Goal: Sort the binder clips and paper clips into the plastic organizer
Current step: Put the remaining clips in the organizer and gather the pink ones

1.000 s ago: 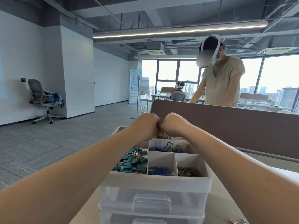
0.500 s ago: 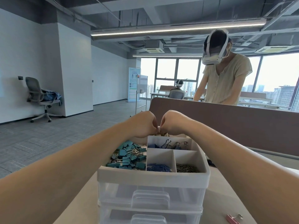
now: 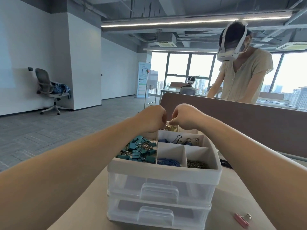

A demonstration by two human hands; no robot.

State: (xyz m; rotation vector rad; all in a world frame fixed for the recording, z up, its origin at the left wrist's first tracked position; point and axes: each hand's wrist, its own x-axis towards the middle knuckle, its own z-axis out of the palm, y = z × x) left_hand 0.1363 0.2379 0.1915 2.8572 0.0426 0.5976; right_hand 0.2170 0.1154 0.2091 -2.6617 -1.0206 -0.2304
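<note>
White plastic forms the organizer [image 3: 164,171], which is set on the bench [image 3: 240,196]. Teal binder clips [image 3: 139,151] are piled in its left compartment, blue binder clips [image 3: 166,140] in the middle one, blue paper clips [image 3: 168,162] and metal paper clips [image 3: 197,164] in the two nearest. The left hand [image 3: 152,117] and right hand [image 3: 184,117] are held curled, close together, over gold binder clips [image 3: 171,127] at the far end; whether anything is pinched cannot be told. A pink binder clip [image 3: 241,220] is seen on the bench, near right

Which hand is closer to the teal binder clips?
Left. The left hand is just behind the teal binder clips; the right hand is farther off, behind and to their right.
</note>
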